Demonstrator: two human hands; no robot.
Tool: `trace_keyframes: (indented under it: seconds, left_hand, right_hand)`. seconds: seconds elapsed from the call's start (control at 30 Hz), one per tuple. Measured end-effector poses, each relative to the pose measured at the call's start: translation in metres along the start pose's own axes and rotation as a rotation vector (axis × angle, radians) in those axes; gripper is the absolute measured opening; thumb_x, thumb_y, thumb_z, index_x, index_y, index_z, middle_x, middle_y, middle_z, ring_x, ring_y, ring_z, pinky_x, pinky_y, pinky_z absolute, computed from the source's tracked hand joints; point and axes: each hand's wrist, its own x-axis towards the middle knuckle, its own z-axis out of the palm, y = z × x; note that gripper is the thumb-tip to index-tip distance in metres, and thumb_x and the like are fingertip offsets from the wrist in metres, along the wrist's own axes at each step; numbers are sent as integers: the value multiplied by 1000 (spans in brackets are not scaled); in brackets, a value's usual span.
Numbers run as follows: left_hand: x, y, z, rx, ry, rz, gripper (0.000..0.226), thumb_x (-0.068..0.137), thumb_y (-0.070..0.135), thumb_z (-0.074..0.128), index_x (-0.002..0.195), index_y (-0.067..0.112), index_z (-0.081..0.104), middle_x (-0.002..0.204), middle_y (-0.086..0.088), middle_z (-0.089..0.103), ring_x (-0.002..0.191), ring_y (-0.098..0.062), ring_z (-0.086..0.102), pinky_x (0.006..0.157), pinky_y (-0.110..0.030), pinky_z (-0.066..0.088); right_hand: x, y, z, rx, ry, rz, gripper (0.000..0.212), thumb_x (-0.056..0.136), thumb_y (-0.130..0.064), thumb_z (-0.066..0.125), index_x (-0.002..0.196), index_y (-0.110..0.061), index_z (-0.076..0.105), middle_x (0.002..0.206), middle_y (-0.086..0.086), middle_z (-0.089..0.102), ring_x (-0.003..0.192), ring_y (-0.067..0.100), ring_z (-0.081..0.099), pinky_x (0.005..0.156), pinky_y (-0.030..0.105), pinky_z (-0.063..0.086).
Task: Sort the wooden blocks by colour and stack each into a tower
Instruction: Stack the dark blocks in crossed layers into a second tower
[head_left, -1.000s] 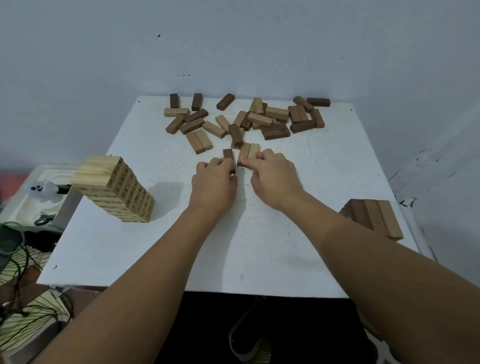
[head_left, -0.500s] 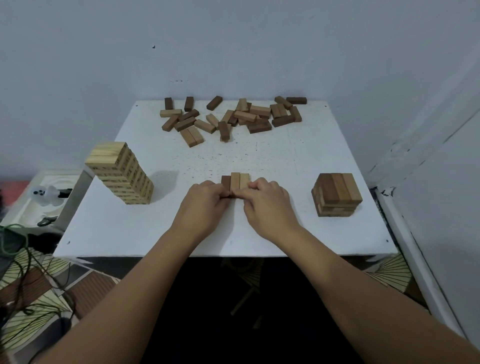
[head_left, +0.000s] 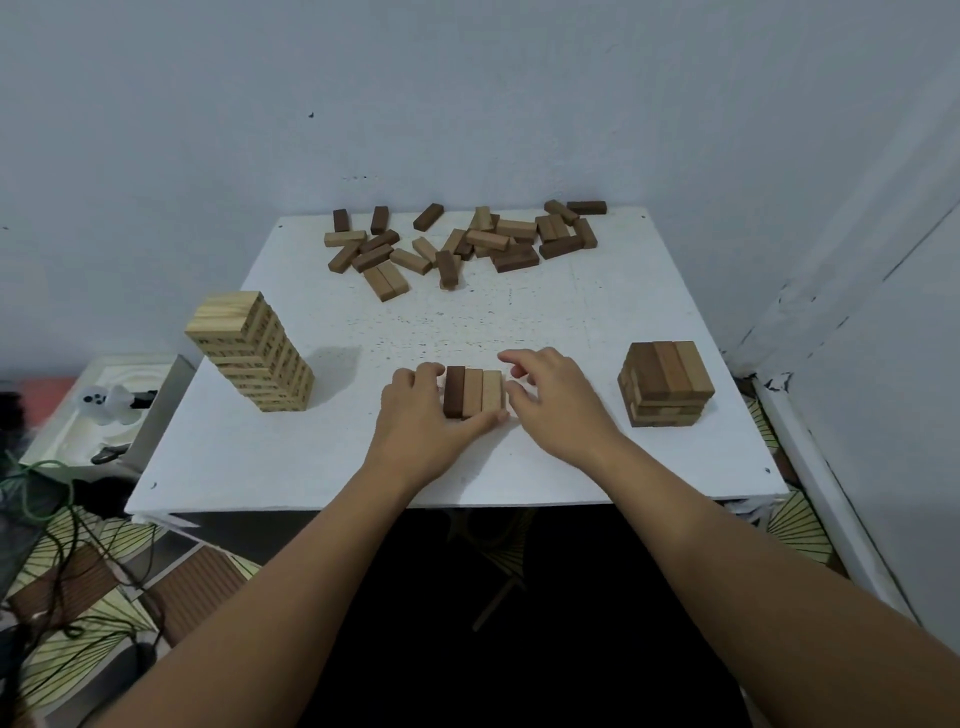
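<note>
A row of three blocks (head_left: 475, 392), one dark and two lighter brown, lies side by side at the table's near centre. My left hand (head_left: 418, 421) holds the row, fingers curled against the dark block's left side and thumb along the near ends. Just right of the row, my right hand (head_left: 556, 400) hovers with fingers loosely spread and grips nothing. A tall pale-wood tower (head_left: 249, 353) stands at the left. At the right is a short brown tower (head_left: 667, 384). Several loose dark and brown blocks (head_left: 462, 244) lie scattered at the far edge.
The white table (head_left: 311, 467) stands against a wall, with a second wall close on the right. Beside its left edge sits a white tray (head_left: 62, 441) with a small ghost-like figure (head_left: 106, 405). Cables (head_left: 57, 519) trail over the patterned floor at the lower left.
Both hands dragged the three blocks from near the far pile back to the table's near centre. My right hand has since let go and opened beside the row.
</note>
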Motion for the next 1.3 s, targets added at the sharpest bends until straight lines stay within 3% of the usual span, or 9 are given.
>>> trace_keyframes:
  seconds: [0.1, 0.2, 0.3, 0.47, 0.6, 0.73, 0.83, 0.93, 1.3]
  left_hand:
    - [4, 6, 8, 111, 36, -21, 92, 72, 82, 68, 139, 23, 49, 131, 1, 48, 124, -23, 45, 102, -43, 46]
    - [9, 8, 8, 137, 26, 18, 71, 79, 65, 70, 136, 27, 52, 129, 1, 49, 122, -24, 45, 102, -43, 43]
    - [18, 4, -3, 177, -72, 98, 64, 80, 53, 71, 139, 34, 54, 128, 5, 47, 122, -23, 40, 103, -39, 33]
    - [32, -8, -26, 150, -214, 146, 87, 71, 54, 66, 154, 40, 41, 141, 7, 44, 136, -23, 34, 115, -42, 25]
    - [25, -29, -30, -17, -184, 89, 105, 76, 46, 86, 161, 40, 25, 150, 2, 35, 141, -19, 34, 119, -44, 33]
    - [19, -41, -29, -100, -107, 78, 102, 69, 51, 93, 155, 27, 42, 137, 7, 45, 125, -6, 48, 109, -29, 39]
    - [19, -41, -27, -137, -86, 80, 85, 70, 46, 93, 145, 26, 58, 127, 10, 51, 118, -2, 52, 101, -19, 40]
    - [19, -42, -23, -213, -66, 82, 77, 71, 38, 94, 141, 28, 63, 122, 10, 52, 114, 7, 50, 91, -8, 36]
    - [20, -41, -27, -255, -101, 62, 76, 71, 35, 95, 140, 32, 62, 122, 13, 51, 116, 5, 50, 105, -25, 41]
  right_hand:
    - [0, 7, 6, 57, 27, 47, 35, 104, -25, 54, 138, -25, 61, 124, -2, 60, 117, 19, 54, 106, 42, 45]
    - [-6, 11, 12, 34, 83, 16, 35, 103, -21, 56, 137, -23, 63, 124, 0, 59, 115, 20, 53, 104, 37, 44]
    - [-11, 10, 15, -35, 100, -5, 37, 101, -21, 56, 138, -25, 63, 123, -2, 55, 115, 19, 48, 103, 29, 38]
    - [-13, 12, 14, -73, 134, 31, 38, 97, -31, 61, 135, -30, 64, 121, -8, 45, 115, 14, 38, 101, 24, 30]
    - [-12, 13, 15, -60, 153, 27, 31, 95, -33, 64, 126, -32, 68, 115, -14, 39, 110, 9, 35, 98, 22, 28]
    - [-10, 12, 16, -65, 161, 25, 23, 93, -36, 68, 115, -34, 73, 113, -14, 41, 110, 11, 39, 97, 21, 25]
    - [-10, 13, 16, -78, 154, 14, 29, 93, -38, 67, 122, -36, 72, 114, -14, 40, 112, 12, 40, 98, 22, 24]
    - [-10, 12, 17, -64, 150, -11, 29, 94, -38, 67, 123, -39, 72, 113, -15, 40, 111, 11, 38, 98, 23, 26]
    - [-10, 13, 19, -71, 165, -48, 26, 92, -39, 68, 118, -41, 73, 112, -15, 43, 107, 11, 39, 104, 30, 33]
